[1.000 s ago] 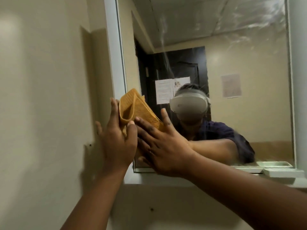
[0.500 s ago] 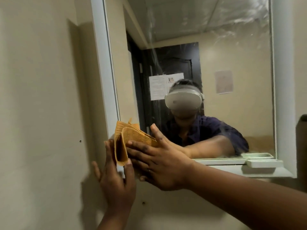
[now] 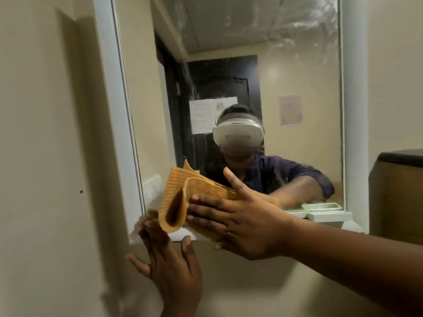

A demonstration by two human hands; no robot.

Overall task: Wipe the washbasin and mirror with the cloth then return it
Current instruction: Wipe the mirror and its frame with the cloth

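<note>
Dim warm light, streaky glare on the mirror (image 3: 286,26), motion-blurred fingertips, edges bowed.

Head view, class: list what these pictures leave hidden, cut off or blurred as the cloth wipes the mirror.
- Washbasin: not in the head view, below the bottom edge.
- Left hand fingertips: motion-blurred near the cloth; contact unclear.
- Mirror lower left corner: covered by cloth and right hand.
- Papers reflected in the mirror: text too small.
- Dark object at right: cut off by the frame edge.
</note>
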